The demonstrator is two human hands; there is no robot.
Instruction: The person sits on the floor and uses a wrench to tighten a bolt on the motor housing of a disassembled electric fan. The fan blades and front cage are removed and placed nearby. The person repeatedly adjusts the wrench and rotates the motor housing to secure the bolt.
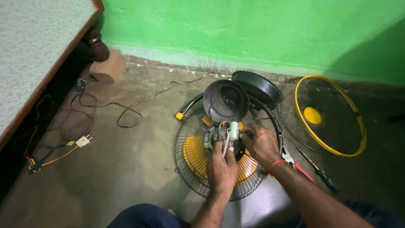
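Observation:
A fan lies face down on the concrete floor, its black wire guard (185,169) around yellow blades (192,152). On top sits the exposed motor (215,137) with wires and a small white cylindrical capacitor (234,130). My left hand (221,169) pinches something thin at the motor just below the capacitor. My right hand (261,143) grips the motor's right side, fingers curled against it. A black motor cover (225,101) stands tilted just behind the motor.
A second wire guard with a yellow rim (333,116) lies to the right. Red-handled pliers (297,165) and a screwdriver (318,171) rest by my right forearm. A black cord (130,114) and a white plug (83,141) lie left, near a table edge (46,76) and brick (107,67).

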